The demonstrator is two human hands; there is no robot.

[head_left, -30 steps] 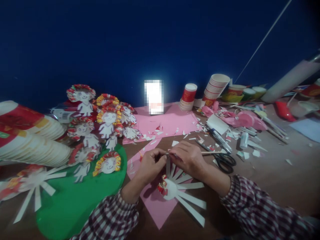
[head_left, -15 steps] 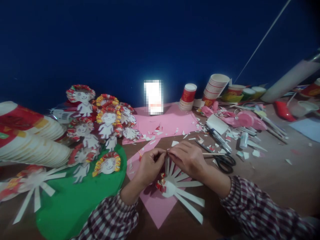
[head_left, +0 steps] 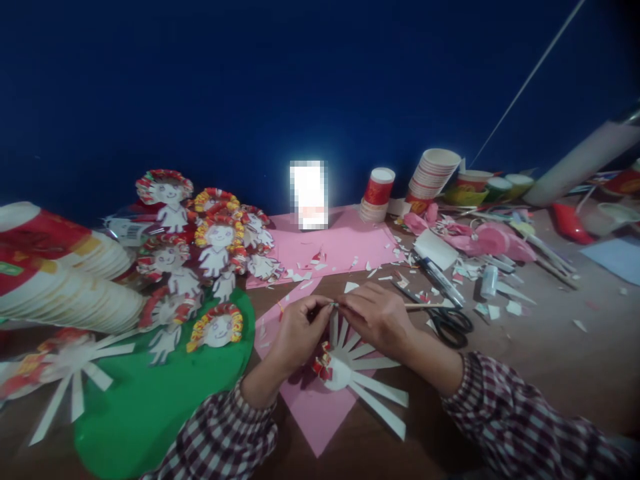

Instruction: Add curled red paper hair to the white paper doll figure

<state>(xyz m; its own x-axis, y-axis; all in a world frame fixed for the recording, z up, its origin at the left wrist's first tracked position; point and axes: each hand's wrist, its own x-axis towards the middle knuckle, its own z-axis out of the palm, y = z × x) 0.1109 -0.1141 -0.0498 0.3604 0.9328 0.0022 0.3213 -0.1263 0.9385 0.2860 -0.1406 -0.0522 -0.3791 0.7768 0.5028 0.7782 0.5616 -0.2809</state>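
A paper cup cut into strips (head_left: pixel 337 377) lies splayed over pink paper, its round base in the middle. Several strips on its left side are curled into red and gold rolls, while those on the right stay straight. My left hand (head_left: pixel 300 333) pinches the tip of one upright strip between thumb and fingers. Closed on a thin wooden stick (head_left: pixel 425 306), my right hand (head_left: pixel 377 320) meets the left at that same tip. The stick's near end is hidden by the fingers. Black-handled scissors (head_left: pixel 453 327) lie right of my right hand.
Paper dolls with curled frames (head_left: pixel 217 247) crowd the left, partly on a green sheet (head_left: pixel 150 407). Stacked paper cups (head_left: pixel 75 293) lie beyond them. Pink paper (head_left: pixel 330 250), a marker (head_left: pixel 440 280), a glue stick (head_left: pixel 489 281), scraps and upright cups (head_left: pixel 433 177) occupy the back and right.
Both hands stay joined at the strip's tip, with only slight finger movement. The cut cup's right-hand strips have shifted a little. The whole view has moved slightly.
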